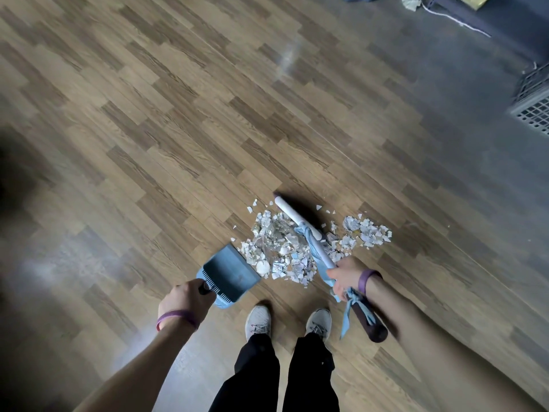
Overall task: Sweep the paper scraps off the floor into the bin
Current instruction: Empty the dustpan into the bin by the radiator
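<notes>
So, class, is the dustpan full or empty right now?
Empty: the dustpan shows a bare blue inside, and the paper scraps lie heaped on the floor just past its front lip.

Grey slatted crate [534,114] at frame right. Beyond the crate, well apart from it: white cord [454,18], gold-coloured packet [472,0].

Your left hand [185,298] hides the handle of the blue plastic dustpan [228,272]; your right hand [346,276] covers part of the white broomstick [289,215].
</notes>
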The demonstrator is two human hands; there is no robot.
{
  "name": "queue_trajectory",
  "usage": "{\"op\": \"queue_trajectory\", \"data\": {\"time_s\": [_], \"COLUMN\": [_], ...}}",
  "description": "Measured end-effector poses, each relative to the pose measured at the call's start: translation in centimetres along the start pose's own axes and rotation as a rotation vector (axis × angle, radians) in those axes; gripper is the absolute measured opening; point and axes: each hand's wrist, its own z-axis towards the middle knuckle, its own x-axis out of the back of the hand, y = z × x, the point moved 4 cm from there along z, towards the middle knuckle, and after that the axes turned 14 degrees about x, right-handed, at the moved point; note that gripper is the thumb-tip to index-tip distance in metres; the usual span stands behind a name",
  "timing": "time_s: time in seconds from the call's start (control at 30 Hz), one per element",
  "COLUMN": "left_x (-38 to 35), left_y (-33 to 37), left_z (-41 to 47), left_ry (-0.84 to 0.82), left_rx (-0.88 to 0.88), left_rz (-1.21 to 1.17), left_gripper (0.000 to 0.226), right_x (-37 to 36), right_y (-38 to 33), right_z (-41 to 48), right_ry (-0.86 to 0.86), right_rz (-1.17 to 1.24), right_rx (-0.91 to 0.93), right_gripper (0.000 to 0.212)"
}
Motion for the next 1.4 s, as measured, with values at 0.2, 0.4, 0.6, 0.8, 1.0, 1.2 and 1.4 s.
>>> {"op": "queue_trajectory", "data": {"time_s": [0.2,0.4,0.6,0.8,1.0,1.2,1.4], "left_x": [-0.2,-0.2,-0.6,-1.2,-1.3,-1.2,-1.7], "left_y": [-1.2,-1.2,-0.8,-0.9,-1.4,-1.8,-0.4], "left_z": [0.7,0.8,0.6,0.2,-0.1,-0.9,-1.7], "left_ry": [-0.007,-0.008,-0.001,-0.001,0.015,-0.003,-0.044], "left_rx": [-0.014,-0.008,0.0,0.003,-0.014,-0.051,-0.173], "left_rz": [-0.025,-0.038,-0.02,-0.027,-0.024,0.007,0.126], "left_gripper": [0.02,0.025,0.017,0.017,0.018,0.018,0.015], "right_x": [-1.6,-3.2,-9.2,-12.7,-14.3,-11.8,-8.8], "right_y": [-0.1,-1.3,-0.6,-0.7,-0.6,0.4,1.1], "right_z": [-0.4,0.8,-1.7,-5.2,-7.8,-8.9,-8.3], "right_ry": [0.055,0.01,-0.08,-0.257,-0.329,-0.229,-0.088], "right_rz": [-0.017,0.018,0.333,0.399,0.385,0.287,0.172], "right_rx": [0.077,0.07,-0.09,-0.037,0.007,0.1,0.125], "right_gripper": [0.011,0.018,0.031,0.031,0.034,0.029,0.026]}}
